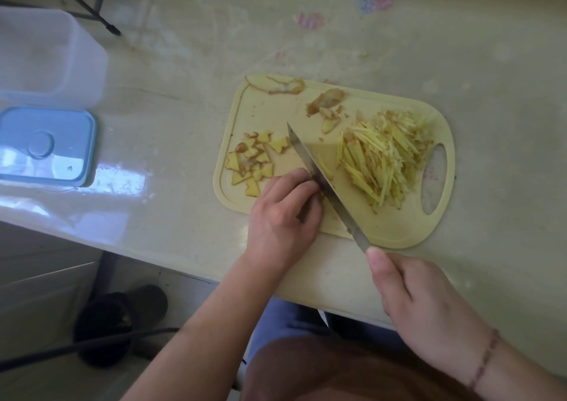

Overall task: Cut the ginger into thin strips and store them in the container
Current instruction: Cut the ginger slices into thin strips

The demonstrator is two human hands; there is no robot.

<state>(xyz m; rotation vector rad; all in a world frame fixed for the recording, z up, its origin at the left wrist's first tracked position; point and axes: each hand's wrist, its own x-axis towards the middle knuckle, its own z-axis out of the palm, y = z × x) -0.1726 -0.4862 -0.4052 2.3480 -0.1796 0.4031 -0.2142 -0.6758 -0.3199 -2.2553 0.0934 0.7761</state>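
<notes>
Head view, only one: pale green cutting board (395, 232) lies on the counter (184, 118), w/ the knife (319, 180) laid diagonally across it, tip pointing up-left. Right hand (429, 305) is wrapped round the knife handle, thumb lying along the top near the blade base; handle itself is hidden under the hand. Left hand (285, 210) has fingers curled down, knuckles against the blade's flat, pinning what looks like a small bit of ginger underneath; the piece is mostly hidden, so can't tell how much is left. Cut ginger strips (386, 161) sit in a loose heap on the right part of the board, next to the handle cutout. Ginger slices (254, 164) still uncut lie on the left part, just above the left hand. Peel scraps (325, 106) lie along the far edge. Clear container (46, 57) stands at far left of the counter, well apart from the board, w/ its blue lid (46, 146) flat beside it, nearer the person. Handling, my guess: strips are light, thin, prob. damp and a bit sticky, snap easily, so they'll scatter if pinched one by one; better to gather the heap w/ cupped fingers or scoop on the blade flat. Slices are stiff but small & slippery, so hold w/ curled fingertips, tips tucked back from the edge.
</notes>
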